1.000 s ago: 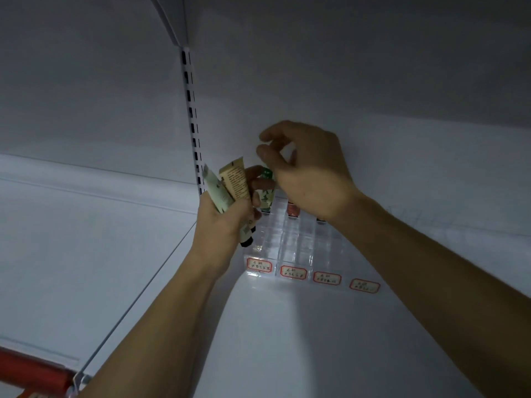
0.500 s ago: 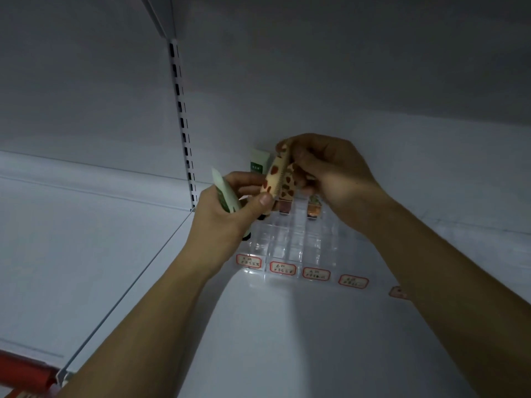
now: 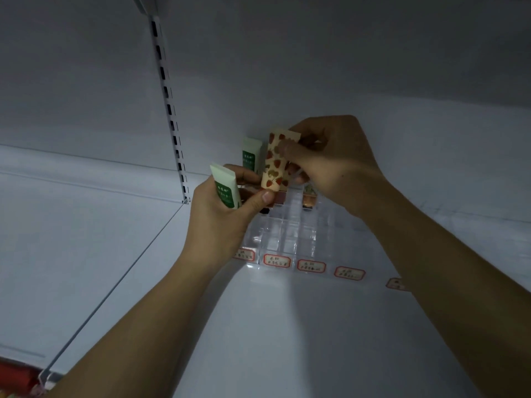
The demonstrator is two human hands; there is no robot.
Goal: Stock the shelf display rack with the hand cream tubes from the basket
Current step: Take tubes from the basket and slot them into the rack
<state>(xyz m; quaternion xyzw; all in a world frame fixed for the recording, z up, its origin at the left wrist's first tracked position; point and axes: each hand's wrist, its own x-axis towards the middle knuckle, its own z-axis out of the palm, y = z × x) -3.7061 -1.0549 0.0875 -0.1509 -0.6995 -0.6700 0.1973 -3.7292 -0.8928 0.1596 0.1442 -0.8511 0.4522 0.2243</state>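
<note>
While the left hand point(image 3: 221, 216) grips a green-labelled tube point(image 3: 225, 186), the right hand point(image 3: 330, 162) pinches a strawberry-print tube point(image 3: 277, 160) above the clear rack point(image 3: 287, 234), seemingly placing it; next, lower it cap-down into a free slot.

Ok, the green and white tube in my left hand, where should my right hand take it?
Pinch the flat crimped top of the green and white tube, coming from above. That end sticks up free, while the left hand wraps the lower body.

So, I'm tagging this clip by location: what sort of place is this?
Most likely a shop aisle: a white shelf on a slotted upright, a clear display rack fronted by red-bordered price labels, and hand cream tubes in the hands.
</note>
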